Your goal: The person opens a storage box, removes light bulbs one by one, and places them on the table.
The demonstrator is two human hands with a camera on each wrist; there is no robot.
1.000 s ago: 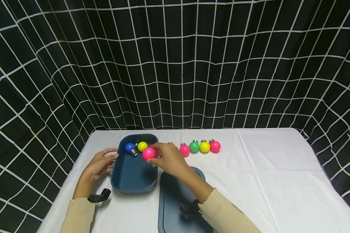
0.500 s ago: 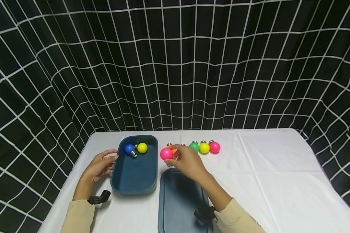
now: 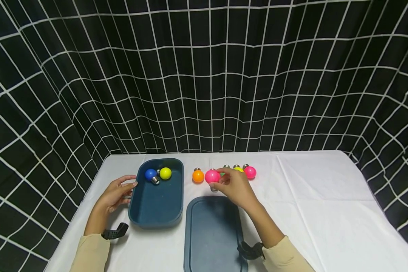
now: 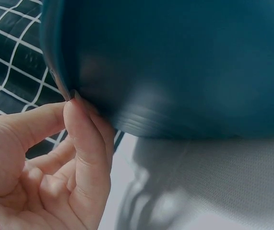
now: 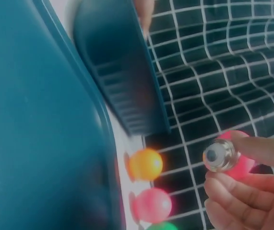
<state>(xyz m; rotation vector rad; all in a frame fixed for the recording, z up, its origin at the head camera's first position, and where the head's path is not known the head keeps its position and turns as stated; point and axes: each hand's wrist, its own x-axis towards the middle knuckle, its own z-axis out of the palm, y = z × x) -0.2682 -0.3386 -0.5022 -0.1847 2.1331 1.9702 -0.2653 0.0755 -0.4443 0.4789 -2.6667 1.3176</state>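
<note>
My right hand [image 3: 237, 187] pinches a pink light bulb [image 3: 212, 176] between thumb and fingers, over the row of bulbs. Its metal screw base [image 5: 217, 155] faces the camera in the right wrist view. At the left, my left hand [image 3: 117, 193] grips the left rim of a dark blue plastic box [image 3: 156, 223]; thumb and finger meet at the edge in the left wrist view. Inside the box lie a blue bulb [image 3: 150, 174] and a yellow bulb [image 3: 165, 173].
An orange bulb [image 3: 198, 176], a second pink bulb [image 5: 153, 205], a green bulb [image 5: 163, 226], a yellow bulb [image 3: 238, 169] and another pink bulb [image 3: 250, 172] line the table's back. A flat blue lid [image 3: 212, 234] lies in front. A black grid curtain [image 3: 204, 75] stands behind.
My right hand has carried the pink bulb rightward, from over the box to over the row, uncovering the orange bulb. My left hand stays at the box rim.
</note>
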